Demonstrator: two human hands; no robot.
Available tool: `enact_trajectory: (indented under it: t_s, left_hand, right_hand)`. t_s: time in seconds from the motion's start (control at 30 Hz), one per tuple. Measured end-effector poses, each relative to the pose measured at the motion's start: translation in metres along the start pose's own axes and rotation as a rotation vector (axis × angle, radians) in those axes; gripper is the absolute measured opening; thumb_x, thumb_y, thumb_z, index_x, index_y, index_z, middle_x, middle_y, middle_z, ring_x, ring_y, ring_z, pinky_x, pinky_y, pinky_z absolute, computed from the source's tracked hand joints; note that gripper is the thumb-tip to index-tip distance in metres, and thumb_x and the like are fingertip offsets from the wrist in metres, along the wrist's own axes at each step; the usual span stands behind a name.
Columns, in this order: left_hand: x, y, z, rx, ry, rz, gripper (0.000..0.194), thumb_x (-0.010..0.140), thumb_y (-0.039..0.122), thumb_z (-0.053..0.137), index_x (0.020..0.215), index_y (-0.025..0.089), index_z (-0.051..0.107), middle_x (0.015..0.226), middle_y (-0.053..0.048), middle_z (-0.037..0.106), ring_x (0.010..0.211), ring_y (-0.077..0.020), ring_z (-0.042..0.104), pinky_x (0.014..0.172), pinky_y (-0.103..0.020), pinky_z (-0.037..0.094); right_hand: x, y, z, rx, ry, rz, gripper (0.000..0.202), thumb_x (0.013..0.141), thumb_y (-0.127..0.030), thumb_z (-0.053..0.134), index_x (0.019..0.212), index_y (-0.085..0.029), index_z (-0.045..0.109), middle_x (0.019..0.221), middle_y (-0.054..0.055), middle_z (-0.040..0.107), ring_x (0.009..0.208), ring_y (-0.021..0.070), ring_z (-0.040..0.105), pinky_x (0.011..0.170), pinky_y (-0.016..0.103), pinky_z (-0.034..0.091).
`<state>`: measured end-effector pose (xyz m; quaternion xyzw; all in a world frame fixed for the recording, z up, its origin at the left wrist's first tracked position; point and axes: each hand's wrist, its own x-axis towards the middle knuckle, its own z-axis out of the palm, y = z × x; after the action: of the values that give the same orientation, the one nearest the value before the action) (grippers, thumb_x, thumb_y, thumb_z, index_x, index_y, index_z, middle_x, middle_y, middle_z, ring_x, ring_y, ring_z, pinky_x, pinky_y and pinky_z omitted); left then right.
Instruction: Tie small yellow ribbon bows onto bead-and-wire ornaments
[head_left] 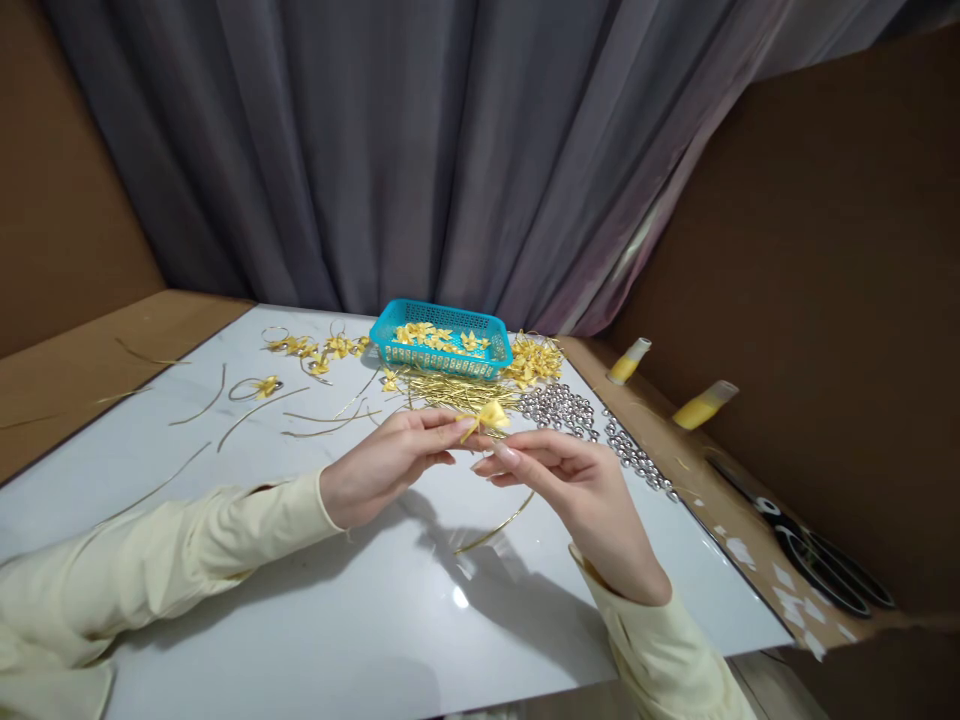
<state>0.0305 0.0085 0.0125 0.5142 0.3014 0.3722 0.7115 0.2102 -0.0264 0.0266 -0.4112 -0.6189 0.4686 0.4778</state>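
Observation:
A small yellow ribbon bow is pinched between the thumb and fingers of my left hand, above the middle of the white board. Close beside it, my right hand has its thumb and forefinger pressed together at the bow's lower side. A thin gold cord curves down from beneath my right fingers; the fingers cover its upper end. Just beyond both hands lies a heap of straight gold cords. Silver beads are spread past my right hand.
A turquoise basket holding yellow bows stands at the back, with a yellow bow pile at its right. Bows with cord loops and loose cords lie left. Two yellow-filled tubes and black-handled scissors are along the right side.

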Motion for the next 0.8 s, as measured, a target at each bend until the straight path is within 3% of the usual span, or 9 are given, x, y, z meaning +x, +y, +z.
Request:
enact_trajectory:
  t_s: [0.23, 0.43, 0.8]
  left_hand:
    - [0.0011, -0.0007, 0.0, -0.008, 0.035, 0.025, 0.015, 0.083, 0.033, 0.06, 0.083, 0.019, 0.065, 0.097, -0.004, 0.069, 0.1, -0.0199, 0.056, 0.085, -0.032, 0.034]
    - [0.0009, -0.0009, -0.0004, 0.025, 0.053, 0.051, 0.017, 0.082, 0.035, 0.059, 0.085, 0.02, 0.067, 0.1, -0.004, 0.069, 0.099, -0.0201, 0.056, 0.083, -0.031, 0.035]
    - [0.0032, -0.0009, -0.0008, 0.201, 0.129, 0.115, 0.018, 0.081, 0.034, 0.06, 0.086, 0.02, 0.07, 0.098, -0.003, 0.07, 0.095, -0.019, 0.056, 0.08, -0.03, 0.037]
  right_hand:
    - [0.0022, 0.0016, -0.0015, 0.092, 0.033, 0.046, 0.012, 0.079, -0.029, 0.066, 0.078, -0.017, 0.069, 0.077, 0.006, 0.075, 0.073, 0.019, 0.071, 0.071, 0.033, 0.059]
    - [0.0011, 0.0024, -0.0003, 0.024, 0.055, 0.051, 0.014, 0.077, -0.03, 0.067, 0.082, -0.018, 0.073, 0.08, 0.006, 0.075, 0.076, 0.0203, 0.071, 0.078, 0.036, 0.058]
    - [0.0006, 0.0066, 0.0045, -0.108, 0.159, -0.019, 0.014, 0.078, -0.03, 0.065, 0.081, -0.019, 0.072, 0.075, 0.006, 0.075, 0.069, 0.0204, 0.071, 0.072, 0.035, 0.059]
